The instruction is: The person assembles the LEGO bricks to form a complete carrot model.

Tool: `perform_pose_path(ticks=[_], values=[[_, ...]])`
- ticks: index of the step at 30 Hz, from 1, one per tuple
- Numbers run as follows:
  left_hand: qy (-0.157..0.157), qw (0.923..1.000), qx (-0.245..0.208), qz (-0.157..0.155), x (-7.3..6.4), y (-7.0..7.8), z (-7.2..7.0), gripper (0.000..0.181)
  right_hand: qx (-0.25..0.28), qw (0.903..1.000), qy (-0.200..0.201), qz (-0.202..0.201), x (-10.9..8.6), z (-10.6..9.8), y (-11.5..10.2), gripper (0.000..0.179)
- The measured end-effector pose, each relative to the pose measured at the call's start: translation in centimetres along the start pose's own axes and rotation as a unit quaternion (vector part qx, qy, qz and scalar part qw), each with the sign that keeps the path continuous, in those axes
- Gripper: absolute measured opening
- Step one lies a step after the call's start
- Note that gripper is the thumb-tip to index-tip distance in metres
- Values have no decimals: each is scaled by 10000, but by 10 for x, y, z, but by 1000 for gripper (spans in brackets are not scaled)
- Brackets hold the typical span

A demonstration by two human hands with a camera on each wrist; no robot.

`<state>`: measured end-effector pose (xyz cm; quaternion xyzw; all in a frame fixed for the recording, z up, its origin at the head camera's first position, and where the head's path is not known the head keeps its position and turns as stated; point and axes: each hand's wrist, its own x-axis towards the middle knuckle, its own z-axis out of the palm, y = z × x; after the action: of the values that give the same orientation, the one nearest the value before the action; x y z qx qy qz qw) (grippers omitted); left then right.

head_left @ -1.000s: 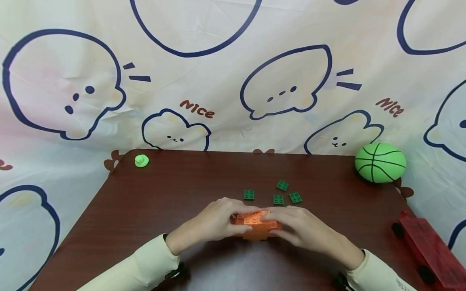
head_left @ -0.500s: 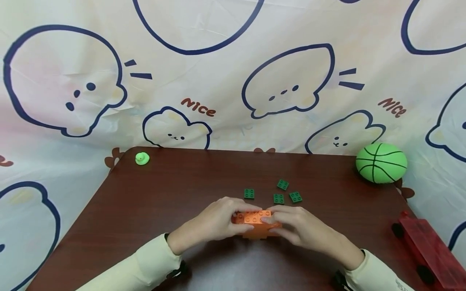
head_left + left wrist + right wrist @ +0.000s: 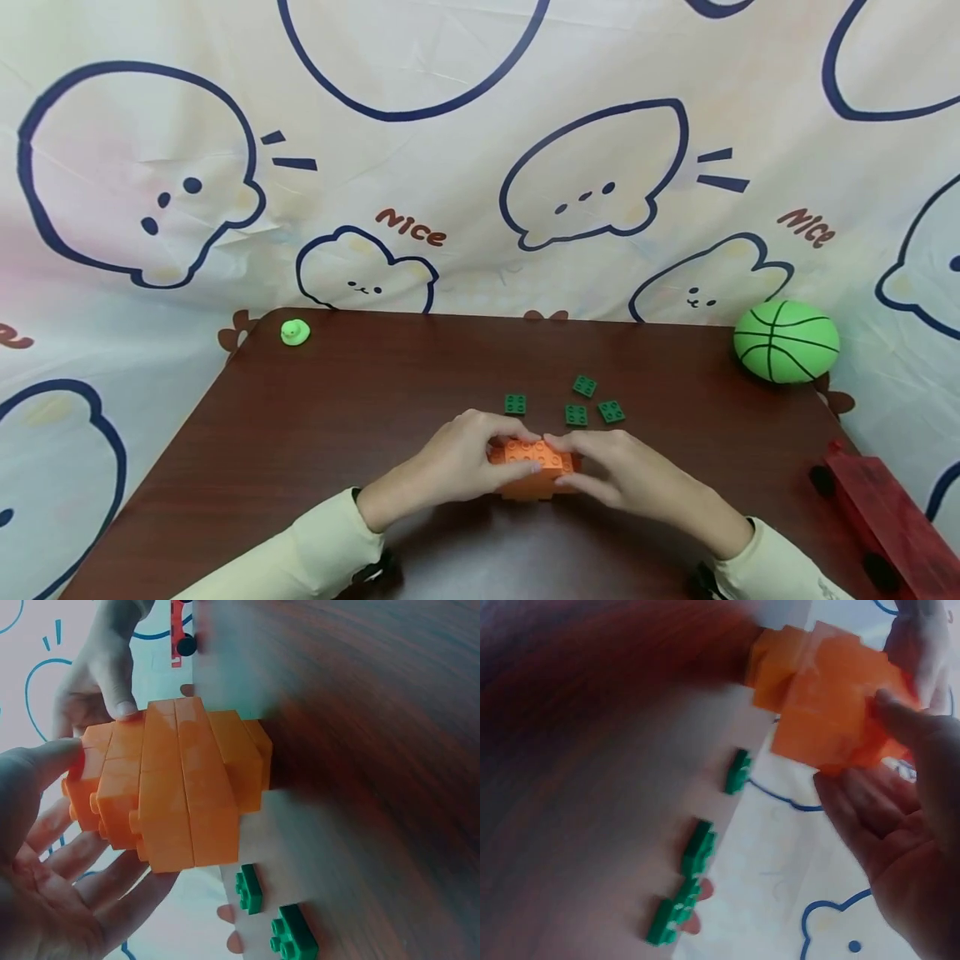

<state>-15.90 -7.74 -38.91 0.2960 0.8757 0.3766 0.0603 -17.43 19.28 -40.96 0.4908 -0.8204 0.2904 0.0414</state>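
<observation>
- Orange brick stack [image 3: 529, 487]: lower centre, head view.
- Left hand [image 3: 471, 460]: thumb and fingers grip its left side.
- Right hand [image 3: 627, 468]: thumb and fingers grip its right side.
- 4 green bricks [image 3: 576, 415]: on the table [image 3: 375, 367], just above.

Both sides of the orange block [image 3: 528, 479] are blocked by the left hand [image 3: 467, 457] and the right hand [image 3: 624, 468]; its near face is only partly covered. Just beyond, the way is obstructed by four green bricks [image 3: 576, 416], though a gap is left between the leftmost and the rest. Open passage over the counter [image 3: 375, 387] is offered toward the duck [image 3: 296, 333]; rightward, it is bounded by the ball [image 3: 787, 342] and car [image 3: 892, 521].
</observation>
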Motion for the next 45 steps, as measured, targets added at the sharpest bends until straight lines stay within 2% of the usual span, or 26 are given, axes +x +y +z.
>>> perform_pose_path(ticks=[5, 13, 16, 21, 23, 28, 37, 45], values=[[78, 9998, 180, -39, 2, 4, -3, 26, -203, 9995, -199, 162, 6, -5, -5, 46], [5, 9997, 228, -124, 1, 6, -4, 26, -395, 9991, -67, 145, 4, -1, -3, 44], [-31, 9995, 256, -162, 1, 7, -3, 25, -422, 9991, 54, -35, 1, 2, 0, 43], [-125, 9996, 223, -152, 3, 10, -4, 21, -528, 9959, 335, -648, -1, 4, 2, 38], [-199, 9995, 218, -151, 4, 12, -5, 20, -528, 9952, 351, -749, 0, 3, 1, 38], [-250, 9990, 308, -203, 4, 14, -7, 19, -457, 9965, 235, -664, 3, 2, -3, 34], [-159, 9988, 408, -228, -1, 12, -2, 27, -569, 9948, 356, -770, 3, 4, -2, 36], [-515, 9945, 893, -202, -8, -1, -6, 34, -695, 9949, 408, -614, 0, 8, -5, 39]])
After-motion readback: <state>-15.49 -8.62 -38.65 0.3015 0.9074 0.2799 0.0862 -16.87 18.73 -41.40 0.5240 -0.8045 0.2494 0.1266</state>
